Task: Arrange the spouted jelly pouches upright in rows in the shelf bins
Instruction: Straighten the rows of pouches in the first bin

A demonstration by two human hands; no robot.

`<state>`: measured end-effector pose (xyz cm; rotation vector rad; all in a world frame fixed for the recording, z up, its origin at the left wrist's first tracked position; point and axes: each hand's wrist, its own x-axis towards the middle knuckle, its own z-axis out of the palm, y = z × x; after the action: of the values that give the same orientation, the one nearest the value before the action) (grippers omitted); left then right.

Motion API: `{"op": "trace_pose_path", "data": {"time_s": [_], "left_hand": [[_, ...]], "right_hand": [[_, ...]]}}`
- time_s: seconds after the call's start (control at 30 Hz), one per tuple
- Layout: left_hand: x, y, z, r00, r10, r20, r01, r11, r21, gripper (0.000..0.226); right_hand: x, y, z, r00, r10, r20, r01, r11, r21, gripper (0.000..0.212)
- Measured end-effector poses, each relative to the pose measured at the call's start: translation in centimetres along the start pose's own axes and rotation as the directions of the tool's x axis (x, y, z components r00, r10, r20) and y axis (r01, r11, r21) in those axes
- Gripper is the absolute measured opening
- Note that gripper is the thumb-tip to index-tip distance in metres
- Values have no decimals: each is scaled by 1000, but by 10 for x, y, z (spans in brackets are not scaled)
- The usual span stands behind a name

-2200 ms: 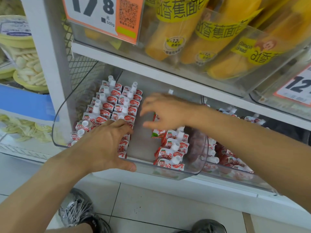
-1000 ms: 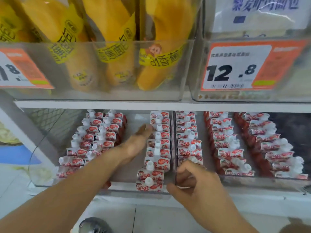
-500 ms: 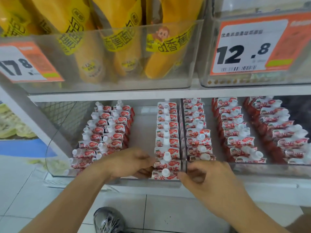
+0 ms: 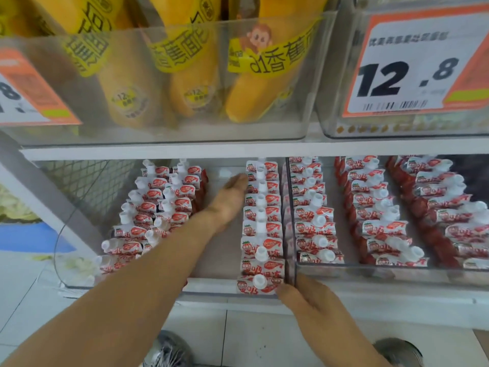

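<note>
Red-and-white spouted jelly pouches stand in the clear left bin (image 4: 222, 260): two rows at its left side (image 4: 161, 205) and a single straight row (image 4: 261, 223) along its right wall. My left hand (image 4: 228, 200) reaches deep into the gap between them, fingers straight, its edge against the left side of the single row. At the bin's front right corner, the fingertips of my right hand (image 4: 309, 303) touch the front pouch (image 4: 258, 284) of that row. Neither hand holds a pouch.
The clear right bin (image 4: 397, 274) beside it holds three more rows of the same pouches (image 4: 381, 229). A white shelf (image 4: 238, 148) above carries bins of yellow banana-bread packs (image 4: 190, 75) and price tags (image 4: 402, 67). Tiled floor and my shoes lie below.
My left hand has gone from the bin's front to deep inside it, flat along the single row. My right hand stays at the front corner. The view has tilted slightly.
</note>
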<state>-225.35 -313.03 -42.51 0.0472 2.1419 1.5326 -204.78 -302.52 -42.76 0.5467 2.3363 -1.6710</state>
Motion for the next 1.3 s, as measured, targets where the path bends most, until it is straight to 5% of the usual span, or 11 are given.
{"op": "trace_pose_path", "data": {"time_s": [0.37, 0.53, 0.67, 0.8, 0.97, 1.17, 1.3], "left_hand": [[17, -14, 20, 995, 99, 34, -98, 995, -27, 55], [20, -15, 18, 998, 39, 42, -37, 998, -41, 61], [11, -7, 9, 996, -32, 87, 33, 999, -16, 68], [-29, 1, -24, 988, -38, 151, 3, 973, 231, 75], [-102, -2, -35, 860, -146, 488, -64, 920, 387, 33], [-110, -3, -27, 864, -72, 498, -122, 930, 347, 32], [-114, -8, -33, 898, -88, 432, -176, 827, 534, 31]], "right_hand": [[5, 7, -1, 1000, 0, 4, -1, 992, 130, 23], [1, 7, -1, 999, -50, -13, 51, 995, 84, 10], [-1, 5, -6, 996, -84, 39, 84, 996, 18, 22], [0, 8, -9, 987, -135, 83, 142, 986, -82, 49], [-1, 7, -12, 977, -202, 64, 209, 965, -156, 45], [-1, 7, -10, 978, -199, 59, 207, 956, -207, 39], [-1, 4, -12, 978, -198, 68, 207, 958, -198, 28]]}}
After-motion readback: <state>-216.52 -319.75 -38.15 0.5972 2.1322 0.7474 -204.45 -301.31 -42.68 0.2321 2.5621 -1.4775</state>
